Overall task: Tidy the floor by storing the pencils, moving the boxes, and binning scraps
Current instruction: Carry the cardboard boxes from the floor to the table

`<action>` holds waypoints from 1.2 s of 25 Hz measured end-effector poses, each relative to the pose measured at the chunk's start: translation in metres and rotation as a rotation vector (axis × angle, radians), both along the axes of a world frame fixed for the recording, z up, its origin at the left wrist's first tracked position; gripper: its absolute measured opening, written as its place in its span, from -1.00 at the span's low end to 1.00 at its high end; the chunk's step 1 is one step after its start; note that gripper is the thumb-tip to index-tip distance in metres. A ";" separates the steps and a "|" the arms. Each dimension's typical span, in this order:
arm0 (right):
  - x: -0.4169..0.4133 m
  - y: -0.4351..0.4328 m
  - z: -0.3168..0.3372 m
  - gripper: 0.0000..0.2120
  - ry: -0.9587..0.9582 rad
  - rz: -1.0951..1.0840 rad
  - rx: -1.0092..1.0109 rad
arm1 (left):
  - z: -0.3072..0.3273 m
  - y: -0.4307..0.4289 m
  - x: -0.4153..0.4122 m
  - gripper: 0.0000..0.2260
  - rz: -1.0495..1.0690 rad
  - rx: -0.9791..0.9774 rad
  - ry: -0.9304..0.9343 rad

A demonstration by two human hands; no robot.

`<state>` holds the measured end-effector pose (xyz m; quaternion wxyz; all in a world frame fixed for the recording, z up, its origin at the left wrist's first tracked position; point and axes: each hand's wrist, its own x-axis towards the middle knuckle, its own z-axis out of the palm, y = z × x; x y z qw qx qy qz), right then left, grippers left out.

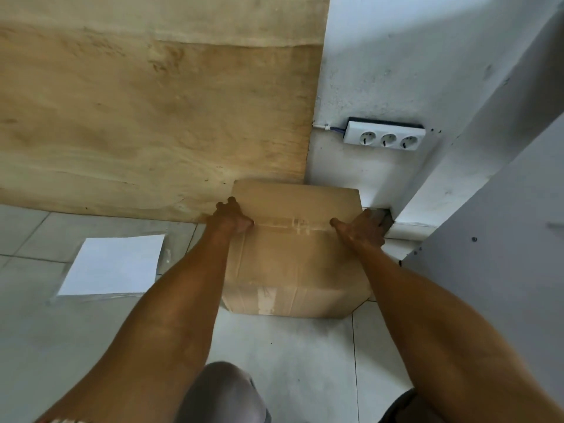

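Cardboard box (293, 257) sitting on floor (290, 346) in far corner, by plywood board (137, 117) and wall (366, 71). Left hand (233, 218) gripping left top edge, fingers (227, 204) curling over it. Right hand (360, 227) gripping right edge, fingers wrapping down side. Paper sheet (113, 264) lying left.

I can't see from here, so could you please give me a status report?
Left grip and right grip clasp box sides. Box on floor, by board and wall. Loose paper lies left, apart.

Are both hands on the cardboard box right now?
Touching. Head view: left hand and right hand each clasp an upper side edge of the cardboard box, thumbs lying on its top.
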<state>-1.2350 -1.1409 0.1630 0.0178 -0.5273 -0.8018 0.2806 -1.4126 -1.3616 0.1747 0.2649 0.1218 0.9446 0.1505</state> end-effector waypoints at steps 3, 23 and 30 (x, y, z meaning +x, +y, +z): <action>0.011 -0.005 0.057 -0.17 -0.023 0.076 -0.095 | 0.054 0.006 0.026 -0.27 -0.191 -0.110 0.061; 0.409 0.165 0.578 -0.51 0.159 -0.282 -0.190 | 0.591 0.302 0.374 -0.62 -0.769 0.151 0.066; 0.692 0.278 0.631 -0.53 0.208 -0.541 -0.081 | 0.627 0.468 0.644 -0.62 -1.114 0.138 0.234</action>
